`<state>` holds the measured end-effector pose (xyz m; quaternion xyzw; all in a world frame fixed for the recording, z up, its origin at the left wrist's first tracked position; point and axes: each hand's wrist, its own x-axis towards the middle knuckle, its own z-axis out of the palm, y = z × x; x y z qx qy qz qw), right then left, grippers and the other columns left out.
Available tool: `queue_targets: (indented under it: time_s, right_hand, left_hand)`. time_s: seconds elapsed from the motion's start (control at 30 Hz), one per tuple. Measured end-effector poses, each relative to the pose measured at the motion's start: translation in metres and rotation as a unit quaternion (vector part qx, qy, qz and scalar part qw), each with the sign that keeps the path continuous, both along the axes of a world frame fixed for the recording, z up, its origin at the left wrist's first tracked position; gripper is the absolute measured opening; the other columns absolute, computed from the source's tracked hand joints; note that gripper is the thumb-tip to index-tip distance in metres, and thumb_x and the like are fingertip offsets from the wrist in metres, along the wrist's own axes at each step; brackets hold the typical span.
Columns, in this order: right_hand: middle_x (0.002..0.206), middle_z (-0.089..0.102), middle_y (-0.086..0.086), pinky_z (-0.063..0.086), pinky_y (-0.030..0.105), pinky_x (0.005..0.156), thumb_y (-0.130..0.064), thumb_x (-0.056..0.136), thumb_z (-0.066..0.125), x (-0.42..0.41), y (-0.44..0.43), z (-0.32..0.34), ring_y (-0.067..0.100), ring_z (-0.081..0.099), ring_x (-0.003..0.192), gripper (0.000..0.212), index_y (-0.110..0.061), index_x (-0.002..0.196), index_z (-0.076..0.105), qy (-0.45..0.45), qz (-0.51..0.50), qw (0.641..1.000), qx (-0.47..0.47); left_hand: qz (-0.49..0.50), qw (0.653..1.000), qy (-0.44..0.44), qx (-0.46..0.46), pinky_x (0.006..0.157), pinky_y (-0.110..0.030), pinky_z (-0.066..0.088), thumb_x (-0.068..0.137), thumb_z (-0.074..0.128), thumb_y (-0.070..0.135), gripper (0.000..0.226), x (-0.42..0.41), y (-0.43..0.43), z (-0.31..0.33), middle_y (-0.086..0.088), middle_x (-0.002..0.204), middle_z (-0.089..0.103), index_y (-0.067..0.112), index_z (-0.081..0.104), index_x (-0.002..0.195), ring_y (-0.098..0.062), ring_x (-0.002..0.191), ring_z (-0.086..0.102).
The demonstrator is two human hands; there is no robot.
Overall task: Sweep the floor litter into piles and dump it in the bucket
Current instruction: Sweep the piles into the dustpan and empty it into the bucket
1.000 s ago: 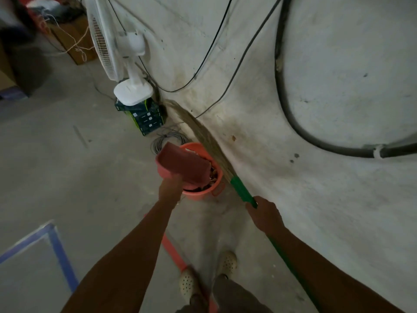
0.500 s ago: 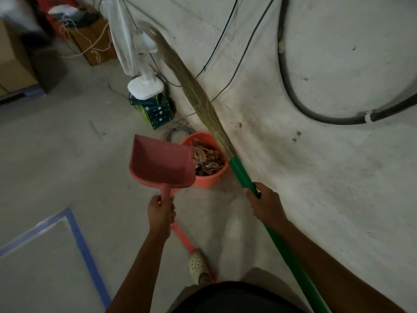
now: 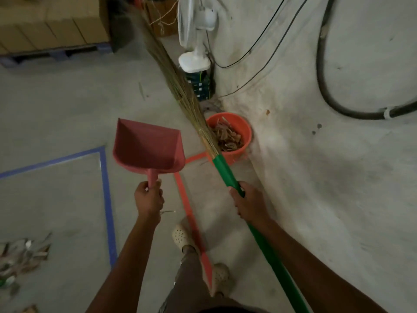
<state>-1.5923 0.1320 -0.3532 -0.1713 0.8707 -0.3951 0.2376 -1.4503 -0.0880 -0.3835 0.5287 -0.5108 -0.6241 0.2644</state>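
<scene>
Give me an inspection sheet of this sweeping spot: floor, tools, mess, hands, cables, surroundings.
Surface: concrete floor, marked with blue tape and orange tape.
Job's things: dustpan, looks empty; broom, slanting past the bucket, which holds scraps.
Clutter: pile of litter on the floor, lower left.
Grippers: left hand grips the dustpan's handle; right hand grips the broom's green handle.
Cables: thin black cables and a thick hose on the wall.
Surroundings: fan on a crate; boxes behind.
</scene>
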Motion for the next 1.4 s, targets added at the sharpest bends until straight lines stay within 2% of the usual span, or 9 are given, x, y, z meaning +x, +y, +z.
queue_targets:
  time_s: [0.13,0.33,0.47,0.57,0.77,0.87,1.07,1.2,1.4]
  right_hand:
    - [0.061,0.063,0.004,0.056,0.043,0.050,-0.035,0.097,0.060,0.043,0.001,0.001,0.011,0.059,0.045,0.019,-0.020,0.085,0.060,-0.010,0.067,0.998,-0.009]
    - [0.067,0.066,0.005,0.056,0.044,0.053,-0.049,0.091,0.057,0.111,-0.013,0.002,0.022,0.064,0.055,0.024,-0.025,0.093,0.064,-0.031,0.163,0.986,0.000]
    - [0.068,0.066,0.006,0.057,0.047,0.056,-0.043,0.094,0.059,0.167,-0.029,-0.001,0.026,0.065,0.057,0.023,-0.020,0.095,0.064,-0.029,0.222,0.975,0.005]
    - [0.069,0.067,0.009,0.057,0.048,0.055,-0.045,0.093,0.058,0.227,-0.041,-0.003,0.027,0.066,0.057,0.027,-0.019,0.093,0.063,-0.030,0.273,0.962,0.014]
    - [0.067,0.067,0.007,0.058,0.046,0.053,-0.043,0.092,0.060,0.380,-0.058,-0.002,0.026,0.065,0.052,0.026,-0.018,0.092,0.063,-0.025,0.357,0.933,0.036]
    - [0.060,0.063,0.005,0.057,0.043,0.048,-0.039,0.092,0.062,0.462,-0.065,-0.003,0.018,0.060,0.042,0.024,-0.016,0.087,0.063,-0.034,0.393,0.918,0.033]
    - [0.062,0.064,0.006,0.053,0.034,0.044,-0.038,0.093,0.064,0.598,-0.078,-0.005,0.018,0.058,0.043,0.021,-0.017,0.092,0.065,-0.046,0.473,0.879,0.045]
    - [0.064,0.064,0.006,0.054,0.034,0.047,-0.039,0.095,0.063,0.664,-0.095,-0.010,0.016,0.057,0.043,0.022,-0.017,0.095,0.064,-0.051,0.525,0.847,0.068]
    - [0.070,0.068,0.007,0.051,0.028,0.043,-0.040,0.094,0.063,0.749,-0.148,-0.035,0.017,0.062,0.048,0.027,-0.023,0.114,0.056,-0.039,0.575,0.810,0.106]
  left_hand:
    - [0.059,0.998,-0.012,0.001,0.034,-0.018,0.028,0.098,0.061,0.017,0.011,0.066,0.018,-0.008,-0.006,0.065,0.049,0.009,0.055,0.095,-0.012,0.045,0.038]
    - [0.165,0.986,-0.035,-0.016,0.034,-0.016,0.023,0.099,0.058,0.014,0.013,0.173,0.037,-0.004,-0.009,0.062,0.043,0.004,0.051,0.093,-0.004,0.034,0.033]
    - [0.225,0.973,-0.053,-0.022,0.035,-0.017,0.026,0.098,0.059,0.014,0.018,0.262,0.045,-0.004,-0.010,0.063,0.045,0.008,0.052,0.083,-0.011,0.036,0.035]
    - [0.275,0.960,-0.052,-0.010,0.035,-0.017,0.026,0.098,0.059,0.014,0.014,0.345,0.057,-0.007,-0.010,0.063,0.045,0.007,0.053,0.089,-0.016,0.044,0.034]
    - [0.350,0.935,-0.061,-0.011,0.036,-0.016,0.022,0.097,0.058,0.013,0.010,0.524,0.100,-0.004,-0.007,0.061,0.039,0.007,0.052,0.092,-0.010,0.039,0.031]
    - [0.398,0.915,-0.072,-0.008,0.035,-0.018,0.024,0.095,0.061,0.017,0.015,0.615,0.126,-0.005,-0.010,0.061,0.045,0.005,0.054,0.089,-0.013,0.039,0.036]
    - [0.493,0.866,-0.086,0.014,0.036,-0.022,0.027,0.096,0.062,0.022,0.021,0.762,0.171,-0.004,-0.010,0.063,0.052,0.004,0.055,0.085,-0.016,0.042,0.039]
    - [0.544,0.834,-0.080,0.038,0.040,-0.023,0.027,0.097,0.060,0.021,0.022,0.830,0.178,-0.007,-0.011,0.064,0.049,0.005,0.052,0.084,-0.017,0.045,0.037]
    - [0.579,0.807,-0.091,0.066,0.040,-0.022,0.027,0.097,0.060,0.025,0.027,0.912,0.163,-0.026,-0.012,0.064,0.048,0.006,0.050,0.081,-0.016,0.044,0.037]
